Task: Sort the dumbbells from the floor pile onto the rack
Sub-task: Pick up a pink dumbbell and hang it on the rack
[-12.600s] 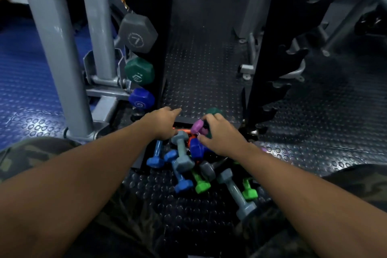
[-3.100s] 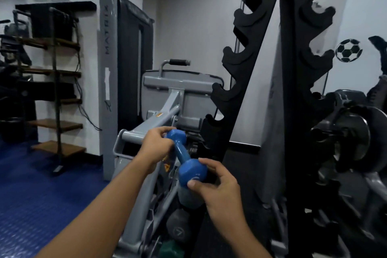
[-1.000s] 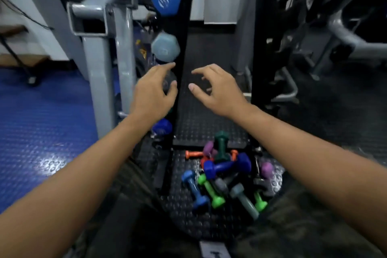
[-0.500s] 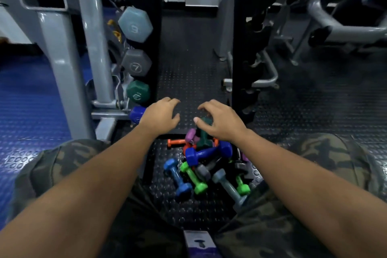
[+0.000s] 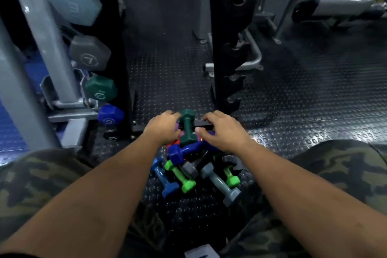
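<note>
1. The floor (image 5: 171, 65) is a dark studded rubber mat, and the pile (image 5: 194, 165) of small dumbbells is lying on it between the person's knees.
2. The left hand (image 5: 162, 126) is reaching to the left side of the green dumbbell (image 5: 187, 126), with its fingers bent toward it. I cannot tell if they are already gripping it.
3. The right hand (image 5: 224, 132) is hovering just beside the right side of the same dumbbell. Its fingers are relaxed and spread, and they are holding nothing.
4. The green dumbbell is sitting on top of the pile, between the two hands, tilted over the blue dumbbell (image 5: 188, 151).
5. The risk, as I judge it: the pile is loose, so lifting the top piece may be making the others roll or slide onto the fingers.
6. A one-sided grip may also be letting the dumbbell slip back.
7. The rack (image 5: 119, 58) is standing at the left, already carrying four dumbbells, with more posts at the right.
</note>
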`<state>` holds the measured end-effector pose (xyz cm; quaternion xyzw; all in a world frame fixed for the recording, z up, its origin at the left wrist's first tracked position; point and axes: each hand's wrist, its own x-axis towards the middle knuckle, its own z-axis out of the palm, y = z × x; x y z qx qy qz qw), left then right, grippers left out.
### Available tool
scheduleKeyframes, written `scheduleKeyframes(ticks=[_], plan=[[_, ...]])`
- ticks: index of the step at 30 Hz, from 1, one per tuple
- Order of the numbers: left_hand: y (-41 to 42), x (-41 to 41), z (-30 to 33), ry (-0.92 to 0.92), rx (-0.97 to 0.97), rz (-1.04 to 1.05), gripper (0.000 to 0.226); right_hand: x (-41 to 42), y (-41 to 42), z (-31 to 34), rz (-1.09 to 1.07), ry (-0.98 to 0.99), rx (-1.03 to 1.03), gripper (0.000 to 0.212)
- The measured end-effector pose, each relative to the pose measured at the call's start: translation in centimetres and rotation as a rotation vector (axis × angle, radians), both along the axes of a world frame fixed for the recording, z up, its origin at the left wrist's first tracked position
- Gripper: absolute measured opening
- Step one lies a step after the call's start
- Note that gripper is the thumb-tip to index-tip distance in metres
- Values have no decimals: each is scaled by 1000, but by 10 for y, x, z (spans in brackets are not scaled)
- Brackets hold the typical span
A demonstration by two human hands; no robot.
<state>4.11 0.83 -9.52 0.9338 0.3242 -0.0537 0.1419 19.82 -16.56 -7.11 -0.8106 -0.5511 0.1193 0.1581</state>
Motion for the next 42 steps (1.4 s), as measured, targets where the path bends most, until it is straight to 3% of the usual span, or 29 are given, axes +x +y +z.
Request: scheduleKeyframes(ticks=[8,15,18,21,32,39,42], plan=[[-14,-1,-61,53,-113,-16,55,-5,-5,-32,40,28,-168,57],[-14,-21,-89,-16,-335,310,71,-23,7,-67,163,47,-271,54],[-8,-37,-97,-46,-433,450,63,-34,14,-85,200,41,-326,51],[0,-50,-102,43,-420,480,57,-43,21,-101,195,76,-367,53],[19,-64,-160,236,-469,485,64,-73,46,-144,241,174,-317,42],[47,-44,-179,68,-451,552,54,-61,96,-148,0,283,-92,31],[56,-27,-179,-27,-501,646,54,-43,127,-150,5,244,-105,27]])
